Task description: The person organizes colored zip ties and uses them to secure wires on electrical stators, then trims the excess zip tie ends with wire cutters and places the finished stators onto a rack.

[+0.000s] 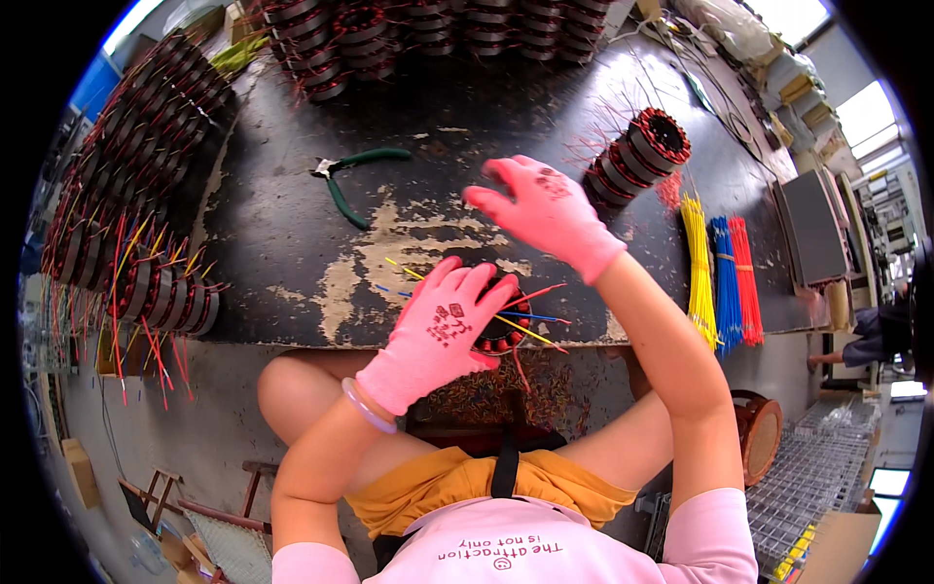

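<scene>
In a pink glove, my left hand (449, 321) grips a motor stator (504, 339) with red windings at the table's near edge, its fingers spread over the top and the thumb on the near side. Yellow, blue and red wires (533, 319) stick out of the stator on both sides of the hand. My right hand (545, 206), gloved in pink too, is beyond the stator to the right, fingers apart and curved, with nothing visible between them. Green-handled cutting pliers (342, 179) lie with handles spread, farther off to the left.
A row of stators (637, 156) lies at the right, near bundles of yellow wires (699, 273), blue wires (724, 277) and red wires (747, 282). Stacked stators (146, 146) with trailing leads line the left, and more stacked stators (428, 29) stand at the back. Wire scraps (564, 384) lie below the table edge.
</scene>
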A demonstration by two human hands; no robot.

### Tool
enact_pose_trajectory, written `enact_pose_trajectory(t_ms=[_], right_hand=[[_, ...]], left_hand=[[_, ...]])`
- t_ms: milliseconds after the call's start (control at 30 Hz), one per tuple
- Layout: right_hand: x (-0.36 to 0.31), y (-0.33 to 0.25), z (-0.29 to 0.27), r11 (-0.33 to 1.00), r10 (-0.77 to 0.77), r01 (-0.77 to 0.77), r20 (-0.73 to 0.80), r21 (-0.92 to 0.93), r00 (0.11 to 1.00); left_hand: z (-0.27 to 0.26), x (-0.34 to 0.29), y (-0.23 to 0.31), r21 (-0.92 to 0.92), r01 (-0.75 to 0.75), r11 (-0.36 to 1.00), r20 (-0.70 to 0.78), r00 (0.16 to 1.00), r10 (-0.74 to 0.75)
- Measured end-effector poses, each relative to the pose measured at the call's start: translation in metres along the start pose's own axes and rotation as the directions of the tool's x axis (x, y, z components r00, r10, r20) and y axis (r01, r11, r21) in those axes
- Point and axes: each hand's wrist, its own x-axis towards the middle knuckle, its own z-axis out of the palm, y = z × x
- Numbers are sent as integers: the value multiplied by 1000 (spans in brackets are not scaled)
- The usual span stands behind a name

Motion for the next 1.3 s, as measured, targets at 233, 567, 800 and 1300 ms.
enact_pose_trajectory(t_ms=[233, 567, 800, 1300], right_hand=[[129, -115, 109, 913, 209, -77, 295, -401, 932], [115, -52, 67, 716, 189, -440, 457, 541, 869], [-70, 12, -14, -55, -39, -550, 549, 833, 835], [-155, 9, 8, 97, -60, -770, 776, 630, 628]], left_hand=[[4, -2, 7, 182, 116, 976, 129, 982, -140], [0, -21, -5, 111, 170, 979, 19, 985, -173], [-23, -45, -53, 80, 264, 961, -99, 962, -256], [-41, -25, -68, -16, 120, 993, 68, 991, -119]])
